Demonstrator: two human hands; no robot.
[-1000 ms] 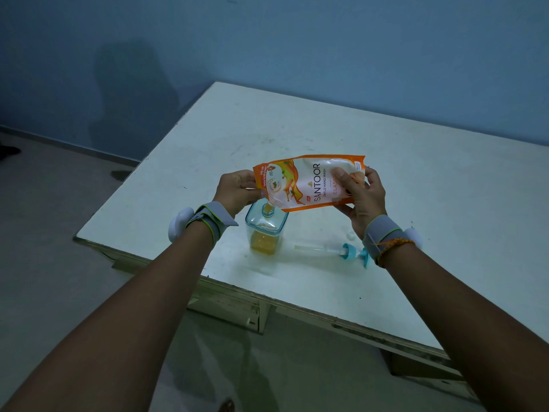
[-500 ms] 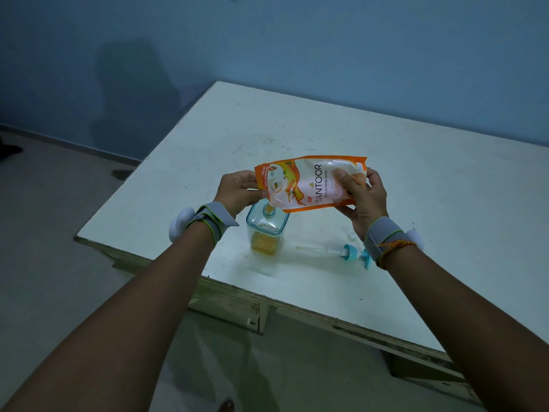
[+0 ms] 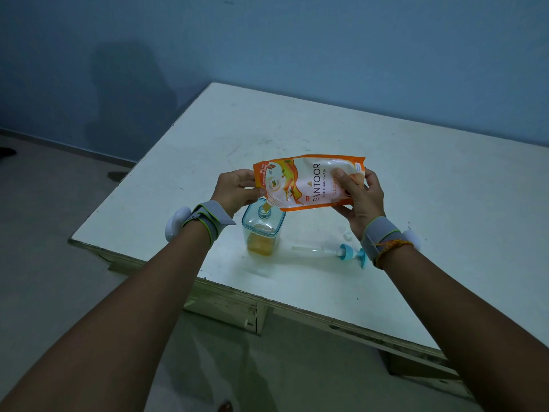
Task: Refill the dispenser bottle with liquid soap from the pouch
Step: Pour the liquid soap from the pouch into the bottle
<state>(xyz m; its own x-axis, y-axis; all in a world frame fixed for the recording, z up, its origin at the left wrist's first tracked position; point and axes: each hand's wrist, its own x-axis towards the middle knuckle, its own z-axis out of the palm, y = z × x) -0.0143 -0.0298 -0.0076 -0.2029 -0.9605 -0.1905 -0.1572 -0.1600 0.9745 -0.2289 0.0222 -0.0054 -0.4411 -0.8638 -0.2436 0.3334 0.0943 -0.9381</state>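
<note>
An orange and white soap pouch [image 3: 306, 182] lies sideways in the air above the table, its spout end down at the left. My left hand [image 3: 236, 190] pinches that spout end, and my right hand [image 3: 358, 197] grips the far end with the thumb pressed on the front. Amber soap runs from the spout into the neck of a clear square dispenser bottle [image 3: 262, 233], which stands upright with amber liquid in its lower part. The bottle's blue pump head with its tube [image 3: 332, 251] lies on the table to the right.
The white table [image 3: 297, 129] has its near edge just below the bottle and its left edge close to my left wrist. A small pale cap [image 3: 347, 235] lies near my right wrist. A blue wall stands behind, with grey floor at the left.
The pouch and both hands have stayed almost in place over the bottle, with soap still running into the neck. No other visible change.
</note>
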